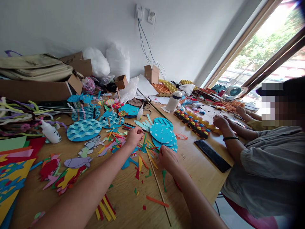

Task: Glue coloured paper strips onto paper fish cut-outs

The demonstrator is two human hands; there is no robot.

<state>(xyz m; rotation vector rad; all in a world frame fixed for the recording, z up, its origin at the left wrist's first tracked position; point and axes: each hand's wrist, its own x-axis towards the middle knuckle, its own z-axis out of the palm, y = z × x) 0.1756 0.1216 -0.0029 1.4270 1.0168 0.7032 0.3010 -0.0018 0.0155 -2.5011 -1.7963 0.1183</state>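
Observation:
My left hand (134, 137) is closed in a pinch over a heap of coloured paper scraps (116, 143); whatever lies between its fingertips is too small to tell. Beside the blue paper ovals (163, 133), which are dotted with pale flecks, my right hand (168, 158) is curled shut, its fingertips hidden from me. Between my forearms a thin wooden stick (157, 183) lies on the table. Light blue paper strips (143, 125) rest just beyond my left hand.
Wavy blue paper bases (84, 129), a glue bottle (50, 131) and paper fish (78, 162) are at left. A white-bodied bottle (173, 101) stands farther back. At right, a dark phone (212, 156) lies near a seated co-worker (269, 168), whose hands are raised over the table.

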